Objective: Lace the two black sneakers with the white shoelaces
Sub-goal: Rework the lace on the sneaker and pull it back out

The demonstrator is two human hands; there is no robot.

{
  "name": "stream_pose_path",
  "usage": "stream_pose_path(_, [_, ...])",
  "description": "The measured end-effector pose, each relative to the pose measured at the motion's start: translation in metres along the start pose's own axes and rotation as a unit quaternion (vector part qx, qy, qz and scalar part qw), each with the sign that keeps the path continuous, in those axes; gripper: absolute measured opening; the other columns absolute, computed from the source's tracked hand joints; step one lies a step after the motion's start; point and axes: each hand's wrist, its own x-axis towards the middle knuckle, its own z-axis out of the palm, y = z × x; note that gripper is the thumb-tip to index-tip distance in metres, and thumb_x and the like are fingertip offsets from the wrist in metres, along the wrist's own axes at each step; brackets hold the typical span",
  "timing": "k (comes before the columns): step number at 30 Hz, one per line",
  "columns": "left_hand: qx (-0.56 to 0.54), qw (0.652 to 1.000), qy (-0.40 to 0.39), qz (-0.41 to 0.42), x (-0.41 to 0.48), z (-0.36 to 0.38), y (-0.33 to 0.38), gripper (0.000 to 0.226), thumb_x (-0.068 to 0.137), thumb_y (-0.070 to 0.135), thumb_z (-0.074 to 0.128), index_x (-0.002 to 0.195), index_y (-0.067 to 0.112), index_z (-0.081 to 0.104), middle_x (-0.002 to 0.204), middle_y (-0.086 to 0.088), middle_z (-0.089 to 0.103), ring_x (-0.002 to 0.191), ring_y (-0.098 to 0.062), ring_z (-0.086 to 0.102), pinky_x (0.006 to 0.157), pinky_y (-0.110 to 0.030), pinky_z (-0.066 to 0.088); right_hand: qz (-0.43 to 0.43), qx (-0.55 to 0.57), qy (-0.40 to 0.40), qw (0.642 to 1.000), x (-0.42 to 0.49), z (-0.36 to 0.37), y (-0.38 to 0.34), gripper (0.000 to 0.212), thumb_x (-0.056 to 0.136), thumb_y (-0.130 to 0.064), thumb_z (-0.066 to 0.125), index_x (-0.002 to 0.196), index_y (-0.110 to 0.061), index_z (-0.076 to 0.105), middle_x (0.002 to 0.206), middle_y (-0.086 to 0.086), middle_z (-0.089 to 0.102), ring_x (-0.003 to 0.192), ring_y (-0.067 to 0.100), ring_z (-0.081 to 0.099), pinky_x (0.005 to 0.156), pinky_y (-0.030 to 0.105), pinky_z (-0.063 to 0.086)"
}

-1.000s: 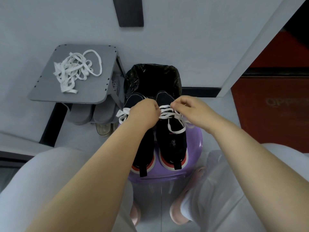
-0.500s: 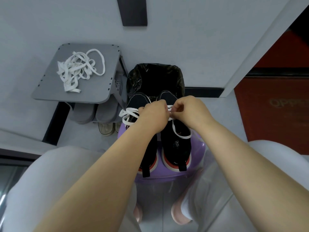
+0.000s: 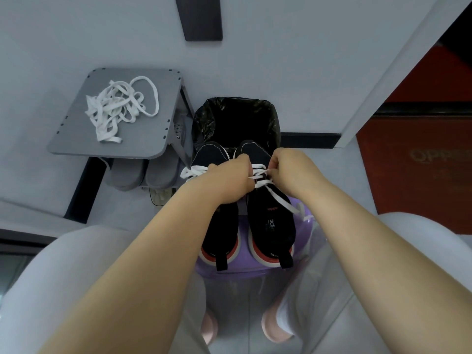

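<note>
Two black sneakers stand side by side on a purple stool (image 3: 305, 226), toes pointing away from me. The left sneaker (image 3: 219, 231) has a white lace (image 3: 191, 171) showing at its left side. The right sneaker (image 3: 270, 223) carries a white shoelace (image 3: 281, 200) crossed over its tongue, with one loose end trailing to the right. My left hand (image 3: 227, 180) and my right hand (image 3: 291, 169) are both curled over the right sneaker's upper eyelets, each pinching that lace. My left hand hides the left sneaker's tongue.
A tangle of spare white laces (image 3: 120, 108) lies on a grey shelf top (image 3: 143, 141) at the left, with grey slippers (image 3: 143, 172) below it. A bin with a black bag (image 3: 235, 118) stands just behind the sneakers. My knees flank the stool.
My hands have drawn slightly apart, pulling the lace across the right sneaker. The loose lace end now trails lower to the right.
</note>
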Motion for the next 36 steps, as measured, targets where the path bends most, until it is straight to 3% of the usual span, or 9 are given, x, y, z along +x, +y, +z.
stream_pose_path(4, [0.082,0.996,0.024,-0.003,-0.003,-0.003,-0.001,0.019,0.091,0.02,0.051,0.109,0.014,0.053,0.104,-0.001,0.06,0.097,-0.022,0.055,0.088,-0.034,0.024,-0.014,0.043,-0.008,0.999,-0.003,-0.002,0.002,0.009,0.087,-0.01,0.054,0.084,-0.008,0.062,0.082,0.009,0.064,0.079,0.025,0.058,0.062,0.032,0.042])
stream_pose_path(9, [0.121,0.992,0.045,-0.01,-0.004,-0.006,-0.004,0.006,0.09,0.026,0.054,0.088,0.023,0.059,0.097,0.001,0.064,0.097,-0.022,0.057,0.095,-0.038,0.024,0.006,0.103,-0.071,0.992,-0.005,-0.01,0.008,0.015,0.084,-0.025,0.066,0.075,-0.013,0.067,0.073,0.004,0.064,0.071,0.016,0.057,0.07,0.029,0.046])
stream_pose_path(16, [0.151,0.983,0.06,-0.086,-0.005,-0.015,-0.011,0.01,0.087,0.023,0.056,0.096,0.02,0.061,0.096,0.001,0.058,0.103,-0.024,0.049,0.095,-0.04,0.028,0.014,0.097,0.001,0.995,-0.006,-0.01,0.017,0.015,0.079,-0.011,0.062,0.066,-0.014,0.055,0.067,0.001,0.061,0.073,0.023,0.063,0.062,0.027,0.048])
stream_pose_path(19, [0.025,0.996,0.063,-0.066,-0.007,-0.016,-0.011,0.007,0.087,0.021,0.053,0.081,0.018,0.053,0.087,0.002,0.054,0.092,-0.021,0.049,0.088,-0.035,0.037,0.026,0.139,-0.018,0.99,-0.005,-0.006,0.018,0.015,0.082,-0.022,0.066,0.071,-0.014,0.059,0.075,0.005,0.067,0.079,0.023,0.065,0.074,0.034,0.054])
stream_pose_path(22, [-0.21,0.975,0.056,-0.041,-0.008,-0.013,-0.007,0.02,0.088,0.021,0.057,0.072,0.017,0.045,0.066,0.005,0.047,0.06,-0.01,0.043,0.051,-0.015,0.038,0.054,0.173,-0.082,0.98,-0.004,-0.007,0.023,0.02,0.08,-0.031,0.073,0.074,-0.014,0.064,0.077,0.006,0.068,0.075,0.019,0.062,0.079,0.034,0.051])
stream_pose_path(24, [-0.278,0.958,0.058,-0.048,-0.008,-0.01,-0.006,0.02,0.087,0.021,0.06,0.075,0.016,0.046,0.062,0.006,0.048,0.057,-0.01,0.038,0.042,-0.014,0.032,0.061,0.206,-0.085,0.973,-0.005,-0.006,0.024,0.018,0.082,-0.023,0.071,0.071,-0.015,0.06,0.074,0.004,0.065,0.071,0.017,0.061,0.078,0.033,0.052])
stream_pose_path(27, [-0.221,0.97,0.079,-0.063,-0.005,-0.009,-0.011,0.011,0.092,0.014,0.046,0.082,0.013,0.043,0.067,0.004,0.049,0.059,-0.01,0.041,0.051,-0.022,0.032,0.074,0.243,-0.079,0.964,-0.006,-0.007,0.024,0.021,0.089,-0.01,0.061,0.071,-0.014,0.05,0.075,0.007,0.065,0.067,0.017,0.063,0.074,0.032,0.055])
stream_pose_path(31, [-0.076,0.987,0.11,-0.088,-0.005,-0.016,-0.021,0.007,0.092,0.016,0.044,0.093,0.01,0.043,0.079,-0.005,0.051,0.079,-0.026,0.05,0.08,-0.038,0.042,0.009,0.091,0.018,0.996,-0.006,-0.011,0.026,0.011,0.083,-0.007,0.056,0.079,-0.016,0.05,0.072,-0.002,0.056,0.069,0.017,0.053,0.057,0.025,0.041])
stream_pose_path(36, [-0.024,0.994,0.048,-0.093,-0.011,-0.021,-0.023,0.018,0.086,0.033,0.061,0.077,0.018,0.063,0.082,-0.003,0.062,0.092,-0.026,0.059,0.092,-0.04,0.043,0.057,0.242,-0.064,0.966,-0.003,-0.003,0.027,0.006,0.085,-0.018,0.064,0.084,-0.016,0.059,0.079,0.005,0.062,0.07,0.017,0.057,0.076,0.035,0.05])
